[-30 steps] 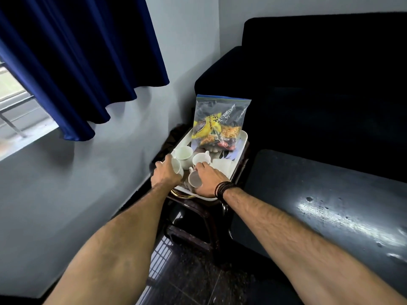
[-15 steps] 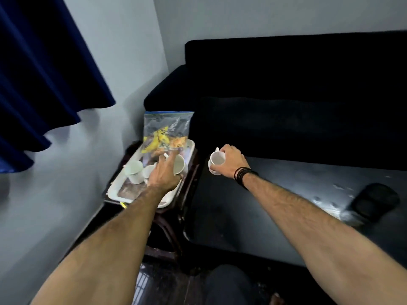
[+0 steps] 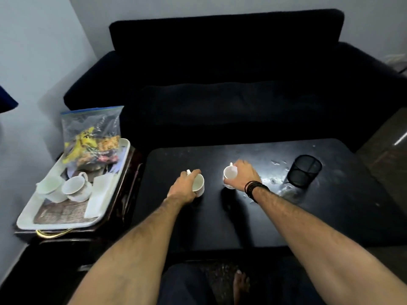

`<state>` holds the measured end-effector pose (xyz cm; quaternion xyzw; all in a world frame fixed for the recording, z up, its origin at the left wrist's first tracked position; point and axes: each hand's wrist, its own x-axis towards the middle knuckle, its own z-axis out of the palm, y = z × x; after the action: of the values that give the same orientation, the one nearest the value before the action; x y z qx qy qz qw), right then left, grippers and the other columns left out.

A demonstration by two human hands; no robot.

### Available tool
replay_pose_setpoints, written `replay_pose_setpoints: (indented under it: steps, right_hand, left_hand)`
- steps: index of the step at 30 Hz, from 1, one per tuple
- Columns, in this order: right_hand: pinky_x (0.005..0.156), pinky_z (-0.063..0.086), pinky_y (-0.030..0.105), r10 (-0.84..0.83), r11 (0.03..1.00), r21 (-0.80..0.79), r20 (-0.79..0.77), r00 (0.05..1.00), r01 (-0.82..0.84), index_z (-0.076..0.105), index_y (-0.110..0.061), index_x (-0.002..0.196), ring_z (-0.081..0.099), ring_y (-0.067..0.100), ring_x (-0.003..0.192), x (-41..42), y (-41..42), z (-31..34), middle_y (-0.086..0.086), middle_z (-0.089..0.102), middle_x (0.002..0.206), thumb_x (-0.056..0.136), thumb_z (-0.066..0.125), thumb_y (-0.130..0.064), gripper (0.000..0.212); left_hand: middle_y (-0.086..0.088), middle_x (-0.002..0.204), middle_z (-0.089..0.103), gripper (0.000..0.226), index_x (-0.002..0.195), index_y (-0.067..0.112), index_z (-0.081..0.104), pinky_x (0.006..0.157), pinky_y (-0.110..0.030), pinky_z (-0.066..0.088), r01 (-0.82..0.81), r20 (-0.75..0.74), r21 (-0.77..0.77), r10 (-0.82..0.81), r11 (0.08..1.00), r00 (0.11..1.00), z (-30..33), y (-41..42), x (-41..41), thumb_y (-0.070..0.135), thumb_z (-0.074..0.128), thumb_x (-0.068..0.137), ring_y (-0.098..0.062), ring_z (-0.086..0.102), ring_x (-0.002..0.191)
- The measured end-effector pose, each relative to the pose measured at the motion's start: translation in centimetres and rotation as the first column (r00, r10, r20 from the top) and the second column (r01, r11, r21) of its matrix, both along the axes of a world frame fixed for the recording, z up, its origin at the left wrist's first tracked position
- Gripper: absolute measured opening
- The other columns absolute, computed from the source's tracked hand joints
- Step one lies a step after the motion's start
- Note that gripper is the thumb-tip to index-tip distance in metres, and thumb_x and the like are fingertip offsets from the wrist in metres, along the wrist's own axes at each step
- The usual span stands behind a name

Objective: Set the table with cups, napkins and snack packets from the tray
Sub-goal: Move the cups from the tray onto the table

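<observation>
Two cups in play right now: I've got the left cup (image 3: 198, 185) wrapped in my left hand (image 3: 184, 187) and the right cup (image 3: 229, 176) wrapped in my right hand (image 3: 243, 175), fingers curled around each body, both low over the middle of the tabletop (image 3: 220, 221), side by side but apart. I can't quite tell whether their bases are touching the surface or hanging just above it. So I'd call this the cup-placing step, first pair, at the point of setting down. Out past the right cup, toward the right edge of the tabletop, stands a black mesh holder (image 3: 304, 170), well clear. Off the left edge, on a side stand, the tray (image 3: 28, 219) holds two more cups (image 3: 76, 189), one tipped on its side I think, with white napkins (image 3: 99, 194) along its right rim and the bag of snack packets (image 3: 92, 137) propped upright at its far end. Next, as I read it: seat both cups upright, let go cleanly without knocking them, then reach back left for the remaining cups.
</observation>
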<state>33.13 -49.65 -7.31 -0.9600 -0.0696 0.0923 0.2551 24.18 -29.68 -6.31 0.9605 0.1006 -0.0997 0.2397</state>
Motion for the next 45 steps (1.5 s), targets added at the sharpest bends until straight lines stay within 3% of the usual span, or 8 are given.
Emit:
replay_pose_setpoints:
  steps: [6, 11, 15, 20, 34, 39, 42, 45]
  right_hand:
    - [0.082, 0.045, 0.033, -0.005, 1.000, -0.018, -0.063, 0.998, 0.004, 0.051, -0.016, 0.120, 0.058, 0.028, 0.112, -1.0, -1.3, -2.8, 0.005, 0.054, 0.122, 0.065, 0.074, -0.046, 0.067]
    - [0.076, 0.046, 0.032, -0.056, 0.997, 0.053, -0.056, 0.997, 0.059, 0.049, -0.016, 0.116, 0.062, 0.030, 0.103, -1.7, -1.5, -3.5, 0.004, 0.052, 0.117, 0.064, 0.076, -0.046, 0.066]
    - [0.080, 0.047, 0.034, -0.079, 0.996, 0.046, -0.041, 0.996, 0.081, 0.049, -0.014, 0.116, 0.061, 0.031, 0.105, -1.6, -1.6, -3.7, 0.006, 0.052, 0.119, 0.064, 0.078, -0.044, 0.066]
    - [0.086, 0.049, 0.037, -0.108, 0.994, 0.031, -0.027, 0.994, 0.109, 0.051, -0.010, 0.120, 0.059, 0.032, 0.111, -1.3, -2.2, -3.7, 0.009, 0.049, 0.126, 0.066, 0.078, -0.044, 0.069]
    - [0.087, 0.049, 0.038, -0.085, 0.996, -0.020, -0.036, 0.996, 0.084, 0.049, -0.012, 0.122, 0.059, 0.031, 0.113, -1.3, -2.7, -3.8, 0.008, 0.047, 0.135, 0.065, 0.076, -0.052, 0.074]
    - [0.094, 0.040, 0.043, -0.081, 0.997, 0.001, 0.241, 0.967, 0.084, 0.045, -0.017, 0.132, 0.049, 0.029, 0.117, -1.4, -3.0, -1.3, 0.005, 0.048, 0.128, 0.073, 0.052, -0.069, 0.079]
    - [0.098, 0.038, 0.043, -0.057, 0.998, 0.046, 0.316, 0.947, 0.044, 0.044, -0.017, 0.136, 0.046, 0.028, 0.121, -0.4, -2.5, 1.5, 0.005, 0.047, 0.134, 0.081, 0.048, -0.069, 0.076]
    - [0.097, 0.038, 0.042, -0.029, 0.997, 0.072, 0.331, 0.943, 0.006, 0.048, -0.017, 0.132, 0.048, 0.028, 0.119, 0.2, -0.1, 4.1, 0.005, 0.050, 0.129, 0.083, 0.048, -0.070, 0.071]
  left_hand:
    - [-0.007, 0.130, 0.040, 0.071, 0.140, 0.039, 0.037, 0.100, -0.046, 0.047, 0.056, -0.059, -0.023, -0.057, 0.998, 0.997, -2.7, -2.6, 0.6, 0.009, 0.065, 0.082, -0.030, 0.049, 0.119]
    - [-0.003, 0.128, 0.043, 0.087, 0.145, 0.033, 0.027, 0.097, -0.037, 0.047, -0.023, 0.003, -0.186, 0.024, 0.982, 1.000, -3.2, -3.5, 0.7, 0.031, 0.076, 0.074, -0.025, 0.052, 0.113]
    - [-0.003, 0.131, 0.050, 0.081, 0.135, 0.020, 0.031, 0.090, -0.035, 0.048, -0.138, 0.050, -0.248, 0.155, 0.959, 0.987, -4.0, -4.3, 0.8, 0.026, 0.082, 0.072, -0.024, 0.053, 0.110]
    - [-0.006, 0.133, 0.052, 0.080, 0.139, 0.015, 0.040, 0.096, -0.037, 0.048, -0.171, 0.055, -0.272, 0.193, 0.947, 0.980, -4.1, -4.7, 1.8, 0.023, 0.084, 0.072, -0.025, 0.052, 0.119]
    - [-0.005, 0.134, 0.050, 0.081, 0.140, 0.018, 0.039, 0.097, -0.042, 0.050, -0.167, 0.052, -0.274, 0.188, 0.947, 0.981, -5.0, -5.0, 2.3, 0.026, 0.083, 0.072, -0.026, 0.052, 0.121]
    - [-0.003, 0.158, 0.024, 0.125, 0.156, 0.021, 0.009, 0.111, -0.039, 0.036, -0.124, 0.059, -0.263, 0.144, 0.957, 0.988, -3.8, -3.8, 1.3, 0.046, 0.085, 0.059, -0.022, 0.034, 0.142]
    - [-0.003, 0.164, 0.014, 0.113, 0.157, 0.018, 0.006, 0.116, -0.036, 0.028, -0.119, 0.170, -0.206, 0.155, 0.971, 0.973, -2.3, -1.1, 0.7, 0.051, 0.077, 0.075, -0.019, 0.028, 0.146]
    - [-0.004, 0.162, 0.019, 0.093, 0.156, 0.016, 0.013, 0.116, -0.038, 0.030, -0.223, 0.280, -0.135, 0.253, 0.965, 0.926, 0.1, 2.4, -0.5, 0.054, 0.062, 0.088, -0.020, 0.023, 0.148]
